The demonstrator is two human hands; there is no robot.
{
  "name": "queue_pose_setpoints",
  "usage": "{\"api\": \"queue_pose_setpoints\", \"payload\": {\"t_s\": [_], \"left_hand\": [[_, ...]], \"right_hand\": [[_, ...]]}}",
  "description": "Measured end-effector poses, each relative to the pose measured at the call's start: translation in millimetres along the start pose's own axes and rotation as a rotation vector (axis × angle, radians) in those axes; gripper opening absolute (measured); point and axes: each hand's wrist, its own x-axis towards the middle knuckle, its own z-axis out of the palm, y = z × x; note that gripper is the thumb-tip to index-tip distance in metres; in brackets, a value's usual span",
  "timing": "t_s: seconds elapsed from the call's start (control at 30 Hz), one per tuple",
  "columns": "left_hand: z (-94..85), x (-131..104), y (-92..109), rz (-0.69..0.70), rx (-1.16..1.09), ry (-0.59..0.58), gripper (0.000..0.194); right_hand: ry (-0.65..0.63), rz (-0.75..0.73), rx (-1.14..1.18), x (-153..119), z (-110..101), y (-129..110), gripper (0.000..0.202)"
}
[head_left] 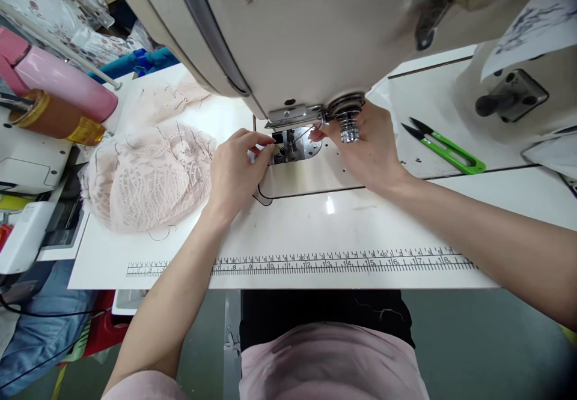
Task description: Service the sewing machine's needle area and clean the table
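Note:
A sewing machine head [306, 39] fills the upper middle of the view, above a metal needle plate [295, 146]. My left hand [238, 172] is at the plate's left side, thumb and forefinger pinched; what they hold is too small to name. Behind the round tension knob [350, 125], my right hand [367, 148] reaches in to the plate's right side, its fingers curled and partly hidden by the knob. A thin line, perhaps thread, runs near the right fingertips. Pale pink lace fabric [151, 178] lies bunched to the left of my left hand.
Green thread snips [446, 146] lie right of my right hand. A printed ruler scale [333, 263] runs along the table's front edge. At the left are a pink bottle [67, 78], a brown jar [54, 118] and a person's jeans [42, 328].

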Motion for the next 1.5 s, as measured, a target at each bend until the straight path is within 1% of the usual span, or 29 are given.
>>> {"api": "queue_pose_setpoints", "payload": {"t_s": [0.1,0.23,0.4,0.7,0.83,0.93,1.0,1.07,1.13,1.17,1.33,1.43,1.5], "left_hand": [[0.2,-0.1,-1.9,0.003,-0.001,-0.001,0.017],[0.1,-0.1,-4.0,0.000,0.004,0.002,0.017],[-0.7,-1.0,-4.8,0.015,-0.002,0.009,0.016],[-0.7,-1.6,-4.2,-0.005,0.019,0.001,0.017],[-0.6,-1.1,-3.5,0.000,0.013,0.003,0.017],[-0.2,-1.7,-3.4,0.003,0.018,0.006,0.016],[0.2,-2.2,-3.3,0.008,0.020,0.013,0.016],[0.4,-2.5,-3.2,0.017,0.027,0.022,0.016],[0.3,-2.6,-2.9,0.024,0.037,0.029,0.016],[0.1,-2.5,-2.8,0.027,0.040,0.030,0.016],[-0.7,-2.3,-2.8,0.024,0.040,0.027,0.016],[-1.1,-2.3,-3.1,0.025,0.051,0.019,0.016],[-1.6,-2.2,-3.3,0.026,0.061,0.011,0.015]], "right_hand": [[0.002,-0.017,-0.079,-2.5,-2.3,-1.3,0.018],[-0.010,-0.061,-0.025,-7.5,-2.3,-4.8,0.016],[-0.016,-0.092,0.035,-14.5,2.0,-4.5,0.008],[-0.037,-0.125,-0.017,-18.2,2.8,0.5,0.003],[-0.051,-0.177,-0.033,-17.9,3.4,3.7,0.002],[-0.060,-0.217,-0.007,-16.9,4.9,4.1,0.006],[-0.052,-0.205,0.053,-16.3,7.0,2.8,0.010],[-0.043,-0.158,0.109,-16.0,9.6,1.4,0.013],[-0.039,-0.124,0.132,-15.5,11.7,1.7,0.013],[-0.041,-0.130,0.132,-15.1,12.2,2.7,0.012],[-0.054,-0.230,0.056,-14.0,10.0,9.4,0.007],[-0.030,-0.281,-0.005,-16.8,7.9,8.7,0.002],[-0.023,-0.335,-0.065,-19.2,6.5,6.9,0.004]]}}
